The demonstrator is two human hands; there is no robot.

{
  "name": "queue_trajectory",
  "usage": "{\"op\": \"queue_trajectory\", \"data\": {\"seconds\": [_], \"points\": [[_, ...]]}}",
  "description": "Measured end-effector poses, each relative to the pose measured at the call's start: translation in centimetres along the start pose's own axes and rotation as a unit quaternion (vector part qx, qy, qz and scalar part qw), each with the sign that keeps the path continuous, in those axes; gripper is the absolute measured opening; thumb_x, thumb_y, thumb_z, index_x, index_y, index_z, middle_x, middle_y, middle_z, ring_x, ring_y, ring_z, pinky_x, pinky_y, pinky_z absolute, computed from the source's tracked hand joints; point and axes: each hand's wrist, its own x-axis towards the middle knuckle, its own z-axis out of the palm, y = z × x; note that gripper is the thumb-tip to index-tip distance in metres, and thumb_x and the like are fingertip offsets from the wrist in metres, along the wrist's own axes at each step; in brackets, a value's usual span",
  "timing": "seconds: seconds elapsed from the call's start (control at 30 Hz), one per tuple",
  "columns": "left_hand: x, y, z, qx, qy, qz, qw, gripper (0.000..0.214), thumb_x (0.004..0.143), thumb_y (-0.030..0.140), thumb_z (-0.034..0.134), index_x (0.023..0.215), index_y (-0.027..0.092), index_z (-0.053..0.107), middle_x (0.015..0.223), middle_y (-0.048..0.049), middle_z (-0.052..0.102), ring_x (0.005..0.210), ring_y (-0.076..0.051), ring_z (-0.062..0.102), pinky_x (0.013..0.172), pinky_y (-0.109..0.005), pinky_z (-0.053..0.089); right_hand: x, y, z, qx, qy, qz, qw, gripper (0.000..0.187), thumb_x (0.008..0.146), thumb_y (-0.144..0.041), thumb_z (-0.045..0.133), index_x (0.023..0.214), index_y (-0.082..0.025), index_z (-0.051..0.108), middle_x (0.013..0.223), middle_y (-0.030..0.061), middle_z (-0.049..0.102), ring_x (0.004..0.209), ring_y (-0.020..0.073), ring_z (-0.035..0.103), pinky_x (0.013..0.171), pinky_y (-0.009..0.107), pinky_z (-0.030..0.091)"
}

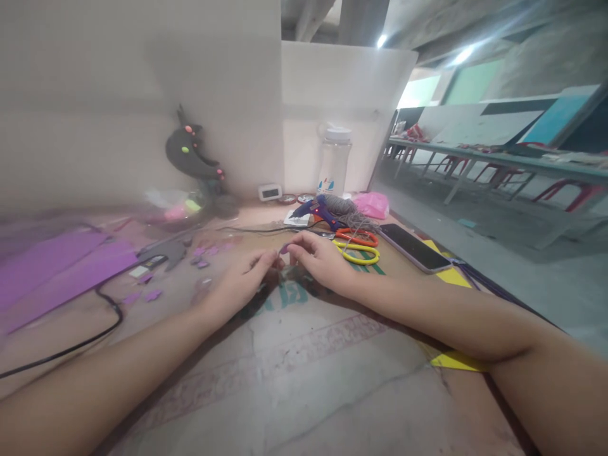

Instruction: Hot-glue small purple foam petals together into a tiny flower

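The scrap (284, 249) is purple, like the foam sheets (61, 272) on the brown desk (332, 392), which bears green print. The far scissors (358, 237) are orange, the near scissors (357, 256) yellow, the glue gun (323, 213) blue with a red light, the phone (413, 248) black, the bag (372, 204) pink. The figure (190, 153) is black with pink and yellow dots, the cable (71, 348) black, the paper (451, 277) yellow.

The left hand (242, 282) and right hand (320, 263) pinch a small purple piece (284, 249) between their fingertips, just left of the scissors (357, 246). A glue gun (323, 212) lies just behind the scissors. A phone (413, 248) sits just right of them, and purple foam sheets (61, 272) lie well to their left.
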Motion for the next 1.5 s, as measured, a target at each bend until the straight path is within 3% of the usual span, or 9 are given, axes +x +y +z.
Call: {"op": "queue_trajectory", "data": {"seconds": [0.1,0.23,0.47,0.53,0.7,0.9,1.23,1.37,1.5], "points": [[0.2,-0.1,0.1,0.009,0.029,0.008,1.000,0.036,0.091,0.043,0.039,0.072,0.019,0.058,0.071,-0.0015,0.060,0.071,-0.018,0.056,0.067,-0.027,0.043,0.0,0.1,0.0,0.002,-0.001,-0.002,1.000,0.018,0.090,-0.030,0.050,0.088,-0.017,0.062,0.069,-0.0020,0.060,0.062,0.0097,0.054,0.060,0.022,0.041],[0.4,-0.2,0.1,-0.036,0.051,-0.021,0.998,0.023,0.087,0.038,0.047,0.086,0.018,0.058,0.082,-0.0026,0.063,0.077,-0.017,0.059,0.072,-0.028,0.046,0.0,0.4,0.0,-0.011,0.002,0.004,1.000,0.019,0.089,-0.033,0.051,0.086,-0.017,0.061,0.069,-0.0019,0.061,0.061,0.0100,0.052,0.059,0.023,0.040],[0.6,-0.7,0.1,-0.050,0.044,-0.005,0.998,0.030,0.087,0.034,0.048,0.107,0.018,0.063,0.099,-0.0067,0.068,0.093,-0.020,0.062,0.085,-0.032,0.047,0.0,0.3,0.0,-0.015,-0.005,-0.004,1.000,0.019,0.090,-0.034,0.051,0.085,-0.017,0.061,0.069,-0.0017,0.062,0.061,0.0100,0.053,0.059,0.022,0.041],[0.6,-0.6,0.1,-0.050,0.053,-0.004,0.997,0.029,0.087,0.037,0.049,0.102,0.018,0.064,0.101,-0.0068,0.067,0.094,-0.020,0.062,0.084,-0.031,0.047,0.0,0.3,0.0,-0.017,-0.006,-0.006,1.000,0.019,0.090,-0.033,0.051,0.086,-0.017,0.061,0.069,-0.0017,0.062,0.060,0.0100,0.053,0.058,0.022,0.041],[0.3,0.1,-0.3,0.000,0.061,-0.025,0.998,0.034,0.089,0.045,0.045,0.074,0.018,0.059,0.075,-0.0028,0.064,0.075,-0.018,0.060,0.074,-0.029,0.045,-0.1,0.4,0.0,-0.010,-0.008,-0.010,1.000,0.019,0.089,-0.035,0.052,0.085,-0.018,0.060,0.068,-0.0021,0.061,0.059,0.0102,0.053,0.057,0.023,0.041],[0.4,0.1,-0.3,0.001,0.065,-0.011,0.998,0.031,0.090,0.040,0.043,0.076,0.019,0.060,0.081,-0.0032,0.067,0.081,-0.019,0.060,0.075,-0.029,0.045,-0.1,0.1,0.0,-0.034,-0.009,-0.009,0.999,0.018,0.089,-0.033,0.053,0.081,-0.018,0.059,0.067,-0.0023,0.060,0.058,0.0099,0.051,0.056,0.023,0.040],[0.5,-0.2,0.2,-0.037,0.032,-0.025,0.999,0.025,0.083,0.027,0.050,0.099,0.017,0.066,0.094,-0.0059,0.070,0.087,-0.020,0.063,0.081,-0.032,0.048,-0.1,0.1,0.0,-0.018,-0.011,-0.009,1.000,0.017,0.089,-0.032,0.052,0.082,-0.018,0.059,0.067,-0.0024,0.060,0.057,0.0098,0.050,0.055,0.022,0.039],[0.4,-0.9,0.5,-0.046,-0.015,-0.013,0.999,0.029,0.082,0.032,0.055,0.105,0.017,0.064,0.097,-0.0068,0.069,0.088,-0.020,0.064,0.079,-0.033,0.050,0.0,0.1,0.0,-0.020,-0.008,-0.013,1.000,0.015,0.089,-0.029,0.052,0.080,-0.018,0.058,0.067,-0.0027,0.059,0.058,0.0096,0.051,0.057,0.022,0.040],[0.3,-0.7,0.4,-0.042,-0.015,-0.013,0.999,0.032,0.081,0.037,0.057,0.105,0.016,0.062,0.099,-0.0065,0.067,0.088,-0.020,0.064,0.080,-0.034,0.051,0.0,-0.1,0.0,-0.033,-0.008,-0.013,0.999,0.013,0.088,-0.027,0.053,0.081,-0.017,0.058,0.068,-0.0021,0.060,0.061,0.0100,0.053,0.059,0.022,0.041]]}}
